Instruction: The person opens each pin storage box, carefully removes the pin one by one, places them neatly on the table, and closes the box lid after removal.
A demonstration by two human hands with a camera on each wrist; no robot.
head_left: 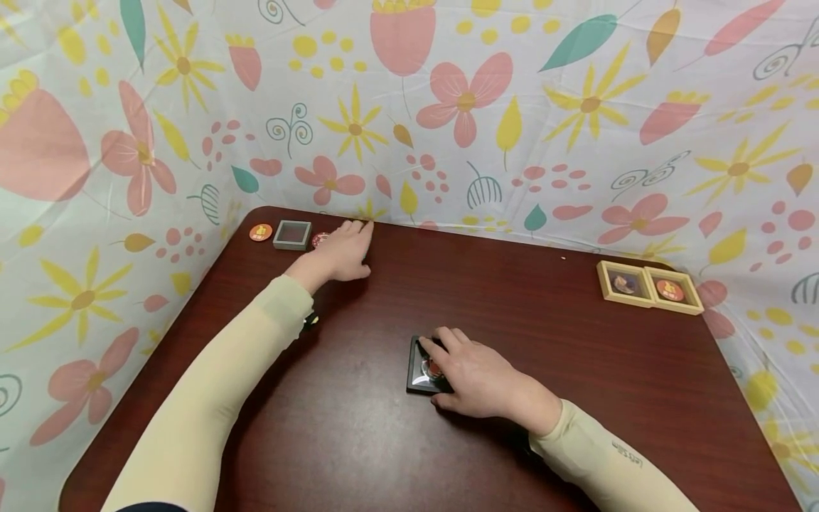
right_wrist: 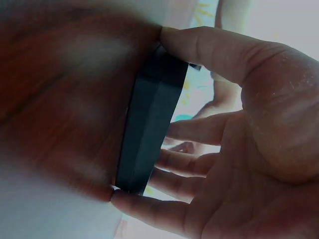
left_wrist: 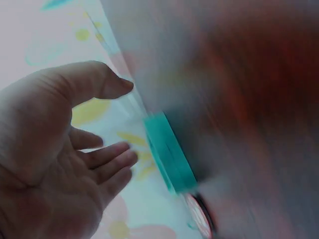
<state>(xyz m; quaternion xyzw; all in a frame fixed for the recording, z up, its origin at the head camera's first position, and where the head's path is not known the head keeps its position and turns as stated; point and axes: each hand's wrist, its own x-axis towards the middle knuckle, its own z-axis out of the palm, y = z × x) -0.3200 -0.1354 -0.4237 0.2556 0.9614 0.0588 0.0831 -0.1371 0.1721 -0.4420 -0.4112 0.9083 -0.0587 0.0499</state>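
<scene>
My right hand holds a square black box near the middle of the table. A round badge with red on it shows inside, partly hidden by the fingers. In the right wrist view, the thumb and one finger span opposite corners of the black box. My left hand reaches to the far left, fingers extended and holding nothing. Close by its fingers in the left wrist view stands a teal box, mostly hidden behind the hand in the head view. A red-and-white round badge lies beside that hand.
Left of the left hand are a grey square box and an orange round badge. Two joined pale-yellow boxes with round badges in them sit at the far right. A flowered cloth hangs round the brown table.
</scene>
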